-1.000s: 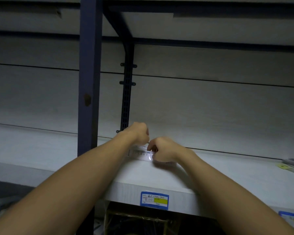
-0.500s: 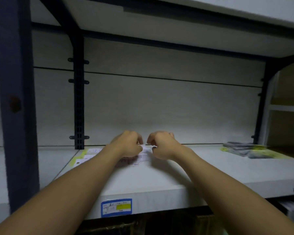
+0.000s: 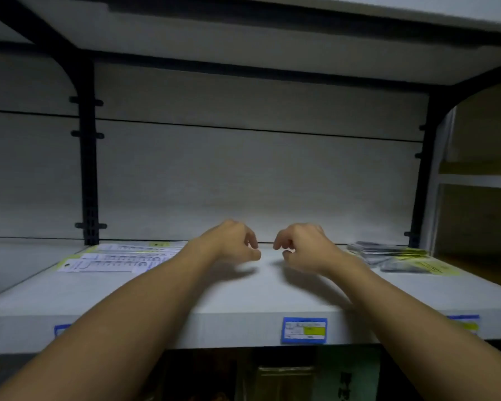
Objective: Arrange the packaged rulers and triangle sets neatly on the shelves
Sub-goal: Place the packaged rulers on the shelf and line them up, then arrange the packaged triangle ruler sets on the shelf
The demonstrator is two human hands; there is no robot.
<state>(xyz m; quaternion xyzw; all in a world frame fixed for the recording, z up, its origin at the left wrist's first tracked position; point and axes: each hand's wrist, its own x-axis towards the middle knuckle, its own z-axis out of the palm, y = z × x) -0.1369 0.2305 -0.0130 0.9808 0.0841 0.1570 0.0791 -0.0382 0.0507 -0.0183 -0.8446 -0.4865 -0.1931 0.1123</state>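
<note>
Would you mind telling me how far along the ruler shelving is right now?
Done: flat white ruler packs lie in overlapping rows at the shelf's left. In hand: nothing; the left hand and right hand hover over the bare middle, fingers loosely curled. Left: the darker pile of packs on the right looks fanned and uneven, so it probably still needs straightening.

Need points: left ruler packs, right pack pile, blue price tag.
left ruler packs [image 3: 110, 260], head view, on the white card of the front pack.
right pack pile [image 3: 388, 251], head view, on the top dark pack.
blue price tag [image 3: 304, 330], head view, tag centre.
</note>
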